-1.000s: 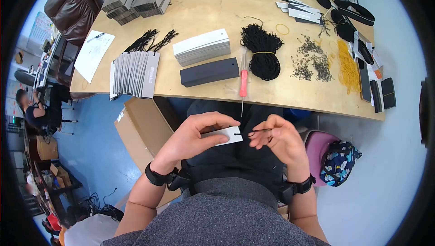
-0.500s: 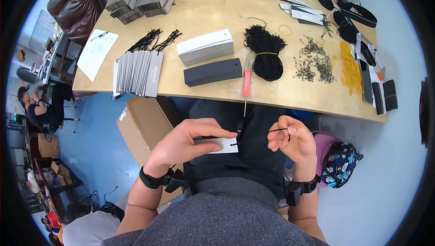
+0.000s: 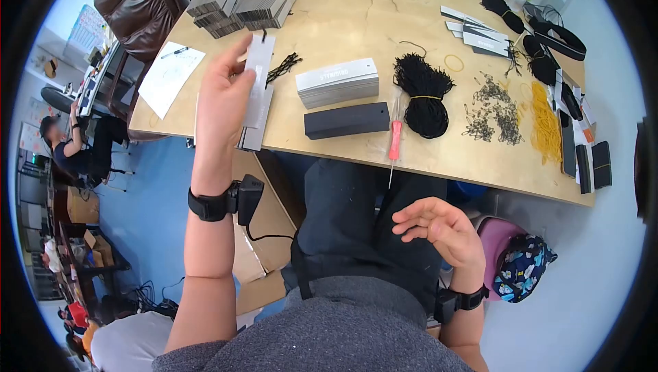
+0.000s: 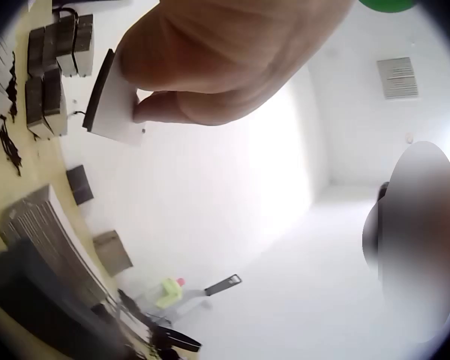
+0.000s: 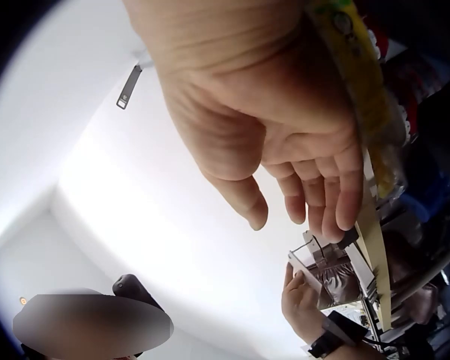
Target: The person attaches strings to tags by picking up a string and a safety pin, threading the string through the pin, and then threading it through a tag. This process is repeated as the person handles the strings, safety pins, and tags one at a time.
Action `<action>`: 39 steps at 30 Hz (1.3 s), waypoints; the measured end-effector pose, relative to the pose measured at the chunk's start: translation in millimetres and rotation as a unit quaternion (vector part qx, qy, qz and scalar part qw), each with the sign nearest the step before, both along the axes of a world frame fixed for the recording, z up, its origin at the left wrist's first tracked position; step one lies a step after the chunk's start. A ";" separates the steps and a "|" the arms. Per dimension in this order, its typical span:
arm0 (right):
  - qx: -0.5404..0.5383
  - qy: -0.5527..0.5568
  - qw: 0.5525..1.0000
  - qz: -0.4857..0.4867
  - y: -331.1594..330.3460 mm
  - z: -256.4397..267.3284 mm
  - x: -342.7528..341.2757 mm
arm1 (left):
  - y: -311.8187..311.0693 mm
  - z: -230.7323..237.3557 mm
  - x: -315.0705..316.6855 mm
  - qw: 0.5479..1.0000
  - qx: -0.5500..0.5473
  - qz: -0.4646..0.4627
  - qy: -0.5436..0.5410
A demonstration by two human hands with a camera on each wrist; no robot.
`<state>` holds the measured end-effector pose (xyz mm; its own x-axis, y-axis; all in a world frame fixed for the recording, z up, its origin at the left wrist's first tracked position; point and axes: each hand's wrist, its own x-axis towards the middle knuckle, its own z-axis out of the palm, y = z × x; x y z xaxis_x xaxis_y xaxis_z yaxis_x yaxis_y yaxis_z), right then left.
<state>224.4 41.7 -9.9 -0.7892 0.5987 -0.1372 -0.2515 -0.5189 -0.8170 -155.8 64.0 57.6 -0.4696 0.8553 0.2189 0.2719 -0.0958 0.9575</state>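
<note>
A light grey tag (image 3: 255, 91) with a black cord at its top end is pinched between the thumb and fingers of my left hand (image 3: 225, 98), over the row of corded tags at the table's left. In the left wrist view that hand (image 4: 225, 60) grips the tag (image 4: 117, 105) by its edge. My right hand (image 3: 442, 231) is above my lap, its fingers loosely bent with nothing in them; the right wrist view shows the same hand (image 5: 262, 127) with an empty palm. The left hand hides part of the tag row.
On the table (image 3: 336, 22) lie a stack of tags (image 3: 337, 85), a dark block (image 3: 346, 121), a red-handled tool (image 3: 395, 140), a black cord bundle (image 3: 426, 94), pins (image 3: 493, 115) and yellow bands (image 3: 545, 122). Bundled stacks (image 3: 267, 3) stand at the back left.
My left hand has moved from above the lap up and left to the tag row, carrying the tag. The right hand has let go of the black cord and its fingers have loosened.
</note>
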 end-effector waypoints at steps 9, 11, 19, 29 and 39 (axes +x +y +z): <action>0.052 -0.074 0.996 0.007 5.7 9.9 -2.5 | -2.8 -81.0 -19.6 0.886 -0.122 0.119 0.432; 0.114 -0.124 0.984 -0.057 8.8 5.3 -11.7 | -4.5 -84.4 -34.6 0.868 -0.139 0.117 0.462; 0.586 -0.403 0.617 -0.338 51.9 -2.2 -46.5 | -21.6 -61.2 -24.3 0.840 -0.015 0.205 0.503; 0.636 -0.380 0.565 -0.362 49.3 0.1 -55.3 | -72.2 -35.6 126.9 0.969 -0.079 -0.233 -0.031; 0.728 -0.266 0.586 -0.238 -18.7 27.9 -50.4 | -22.7 -53.3 158.9 0.753 -0.268 -0.347 -0.490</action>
